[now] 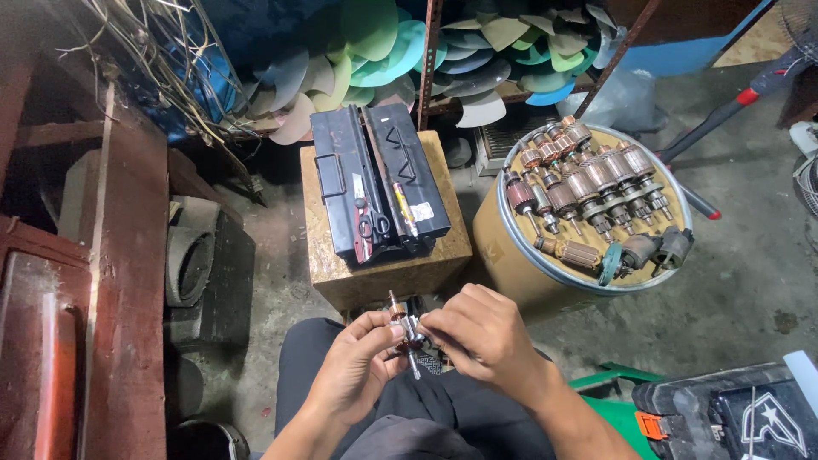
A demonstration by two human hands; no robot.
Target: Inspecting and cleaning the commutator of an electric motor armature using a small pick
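The left hand [354, 362] and right hand [477, 336] are both gripping a small motor rotor [405, 330] over the lap, seemingly inspecting or working its shaft, so the next move is calling for a steady grip and careful turning.

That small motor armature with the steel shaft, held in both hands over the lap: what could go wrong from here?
1. The small copper-wound motor armature is pinched only by the left hand and right hand fingertips; it might slip to the concrete floor.
2. Its bare shaft end points at the lap and could jab.
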